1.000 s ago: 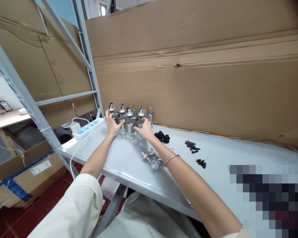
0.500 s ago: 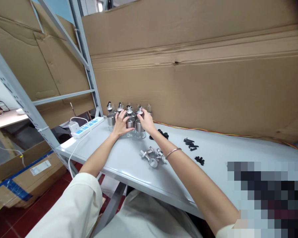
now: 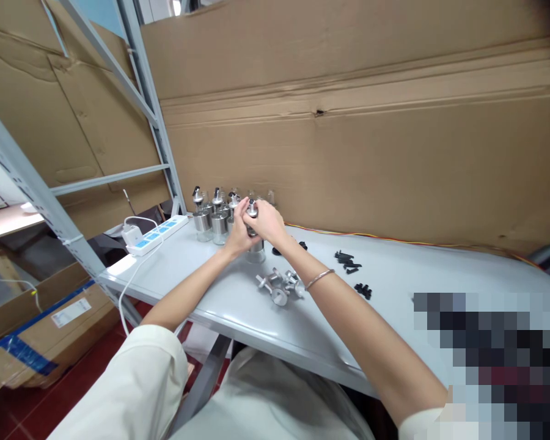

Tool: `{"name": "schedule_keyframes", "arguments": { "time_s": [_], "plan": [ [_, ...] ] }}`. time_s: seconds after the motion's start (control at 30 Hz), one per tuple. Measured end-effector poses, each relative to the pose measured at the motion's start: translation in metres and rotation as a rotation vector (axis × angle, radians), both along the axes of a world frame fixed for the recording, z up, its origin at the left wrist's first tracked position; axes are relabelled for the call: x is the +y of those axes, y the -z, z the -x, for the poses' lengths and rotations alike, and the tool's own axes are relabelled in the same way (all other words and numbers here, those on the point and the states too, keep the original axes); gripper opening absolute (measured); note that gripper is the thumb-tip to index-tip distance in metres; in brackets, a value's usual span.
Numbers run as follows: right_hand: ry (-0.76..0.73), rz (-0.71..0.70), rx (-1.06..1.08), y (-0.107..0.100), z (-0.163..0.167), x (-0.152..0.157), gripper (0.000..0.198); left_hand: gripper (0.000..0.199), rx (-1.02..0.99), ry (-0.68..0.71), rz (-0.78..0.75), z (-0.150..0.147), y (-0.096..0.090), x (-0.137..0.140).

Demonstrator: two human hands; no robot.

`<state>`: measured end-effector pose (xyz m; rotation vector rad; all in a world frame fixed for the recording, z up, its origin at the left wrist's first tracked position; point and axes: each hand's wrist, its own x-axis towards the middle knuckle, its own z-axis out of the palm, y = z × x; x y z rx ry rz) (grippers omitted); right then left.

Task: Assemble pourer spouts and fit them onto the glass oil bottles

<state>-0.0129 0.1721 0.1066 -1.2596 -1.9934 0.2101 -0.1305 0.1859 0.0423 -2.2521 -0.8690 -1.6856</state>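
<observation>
Both of my hands are around one glass bottle [image 3: 256,253] with a metal band, standing on the table. My left hand [image 3: 241,232] is closed about its upper body, from the left side. My right hand [image 3: 268,221] grips the silver pour spout [image 3: 252,209] at its top; the fingertips are partly hidden. Left of my hands stand several like bottles, among them a bottle with a black-tipped spout [image 3: 202,221] and another spouted bottle [image 3: 219,223]. Loose metal pour spouts [image 3: 279,287] lie in a pile below my right forearm.
Small black parts [image 3: 347,261] and a second cluster of black pieces [image 3: 363,291] lie to the right. At the left edge is a white power strip [image 3: 158,235] with a cable. A cardboard wall [image 3: 357,165] closes off the back, with thin wires [image 3: 371,238] along its foot.
My left hand has left the neighbouring bottles and moved right, closing around the bottle at my right hand. My right hand stays at that bottle's spout. The view has shifted slightly.
</observation>
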Motion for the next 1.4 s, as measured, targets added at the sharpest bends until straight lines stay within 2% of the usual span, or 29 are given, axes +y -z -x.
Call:
{"name": "schedule_keyframes", "arguments": {
  "time_s": [0.13,0.23,0.4,0.57,0.7,0.8,0.9,1.0,1.07,1.17,1.23,1.3,1.4],
  "plan": [
    [0.042,0.045,-0.108,-0.007,0.000,-0.007,0.035,0.098,-0.190,0.016,0.156,-0.012,0.003,-0.009],
    [0.073,0.031,-0.157,-0.007,0.000,-0.009,0.040,0.100,-0.251,0.039,0.297,-0.016,0.004,-0.012],
    [0.086,-0.004,-0.202,-0.002,-0.001,-0.014,0.049,0.086,-0.295,0.014,0.411,-0.018,0.003,-0.008],
    [0.098,-0.022,-0.205,0.004,-0.006,-0.015,0.051,0.076,-0.279,0.044,0.347,-0.021,0.005,-0.007],
    [0.104,-0.049,-0.208,0.004,-0.009,-0.019,0.047,0.070,-0.250,0.001,0.329,-0.022,0.002,-0.015],
    [0.089,-0.122,-0.245,-0.007,-0.016,-0.034,0.046,0.068,-0.198,-0.030,0.256,-0.026,-0.013,-0.029],
    [0.082,-0.273,-0.249,-0.029,-0.035,-0.067,0.051,0.066,-0.207,-0.003,0.120,-0.042,-0.038,-0.059],
    [0.069,-0.413,-0.227,-0.049,-0.066,-0.114,0.056,0.068,-0.189,0.144,0.072,-0.068,-0.064,-0.106],
    [0.089,-0.497,-0.206,-0.056,-0.088,-0.146,0.056,0.067,-0.115,0.279,0.159,-0.086,-0.076,-0.138],
    [0.120,-0.558,-0.204,-0.053,-0.116,-0.181,0.050,0.064,-0.006,0.526,0.343,-0.108,-0.081,-0.171],
    [0.136,-0.562,-0.197,-0.045,-0.128,-0.192,0.047,0.068,0.015,0.686,0.514,-0.118,-0.078,-0.177],
    [0.125,-0.511,-0.171,-0.035,-0.134,-0.193,0.043,0.071,0.016,0.783,0.679,-0.126,-0.072,-0.172],
    [0.100,-0.371,-0.093,-0.020,-0.140,-0.185,0.038,0.050,0.045,0.815,0.816,-0.135,-0.062,-0.156]
  ]
}}
